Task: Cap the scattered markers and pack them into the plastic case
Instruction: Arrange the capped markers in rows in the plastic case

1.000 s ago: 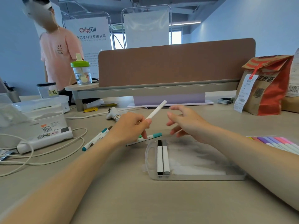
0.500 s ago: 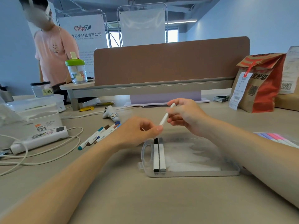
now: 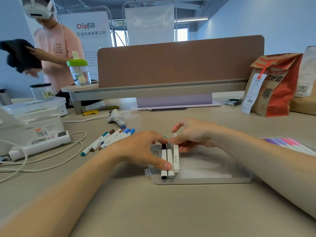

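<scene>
A clear plastic case [image 3: 213, 178] lies open on the desk before me. At its left end a black-capped marker [image 3: 163, 161] and a grey-capped marker [image 3: 169, 162] lie side by side. A white marker [image 3: 176, 158] rests just right of them, pinched at its far end by my right hand [image 3: 191, 134]. My left hand [image 3: 145, 149] rests over the case's left end, thumb on the grey marker. Several capped markers [image 3: 109, 139] lie scattered left of the case. More purple and pink markers [image 3: 290, 144] lie at the right.
A white power strip [image 3: 39, 146] with looping cables sits at the left, a white tube [image 3: 116, 118] behind the markers. A brown paper bag [image 3: 273, 86] stands back right. A desk divider [image 3: 179, 60] runs across the back; a person in pink [image 3: 58, 53] stands behind.
Both hands came down from mid-air to the case. The white marker passed from my left hand to my right and now lies beside the two packed markers.
</scene>
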`<state>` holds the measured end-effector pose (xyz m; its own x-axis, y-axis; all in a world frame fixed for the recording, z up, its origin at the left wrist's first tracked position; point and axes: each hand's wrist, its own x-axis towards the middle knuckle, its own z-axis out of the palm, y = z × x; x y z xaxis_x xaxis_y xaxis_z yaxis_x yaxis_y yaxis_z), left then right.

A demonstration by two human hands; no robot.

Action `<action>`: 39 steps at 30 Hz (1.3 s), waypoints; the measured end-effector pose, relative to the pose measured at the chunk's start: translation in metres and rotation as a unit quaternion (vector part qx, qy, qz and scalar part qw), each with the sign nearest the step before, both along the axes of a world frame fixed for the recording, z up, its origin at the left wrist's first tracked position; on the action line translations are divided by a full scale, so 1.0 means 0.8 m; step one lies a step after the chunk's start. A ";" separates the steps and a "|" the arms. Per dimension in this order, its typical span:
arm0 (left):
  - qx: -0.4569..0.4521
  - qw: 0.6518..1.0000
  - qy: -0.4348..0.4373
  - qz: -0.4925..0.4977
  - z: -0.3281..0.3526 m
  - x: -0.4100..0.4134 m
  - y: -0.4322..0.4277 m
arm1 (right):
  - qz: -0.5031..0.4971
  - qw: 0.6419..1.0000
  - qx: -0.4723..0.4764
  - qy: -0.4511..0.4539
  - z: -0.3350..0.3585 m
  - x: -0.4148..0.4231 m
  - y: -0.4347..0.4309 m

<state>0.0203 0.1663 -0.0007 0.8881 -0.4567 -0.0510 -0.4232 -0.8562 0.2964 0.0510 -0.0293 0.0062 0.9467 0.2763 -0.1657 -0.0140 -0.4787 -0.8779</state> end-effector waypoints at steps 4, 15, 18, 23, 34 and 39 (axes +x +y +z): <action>0.006 1.000 -0.006 0.002 -0.003 0.001 -0.003 | 0.012 0.999 -0.024 -0.023 -0.002 -0.004 0.003; -0.021 0.999 -0.027 0.028 -0.010 -0.004 -0.015 | 0.032 0.994 -0.088 -0.050 -0.002 0.001 -0.002; -0.011 0.999 -0.026 0.035 -0.013 -0.004 -0.019 | 0.038 0.990 -0.120 -0.063 -0.002 0.005 -0.006; -0.014 0.999 -0.018 0.036 -0.011 -0.007 -0.023 | 0.042 0.989 -0.125 -0.065 -0.008 0.010 -0.006; 0.019 1.000 -0.004 0.023 -0.008 -0.009 -0.022 | 0.071 0.984 -0.156 -0.039 -0.008 0.010 -0.009; 0.022 0.999 -0.011 0.026 -0.010 -0.006 -0.024 | 0.065 0.983 -0.162 -0.049 -0.008 0.009 -0.008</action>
<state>0.0157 0.1475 -0.0088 0.9113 -0.4085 -0.0512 -0.3845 -0.8890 0.2485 0.0586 -0.0355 -0.0005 0.9227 0.3433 -0.1753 0.1421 -0.7258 -0.6730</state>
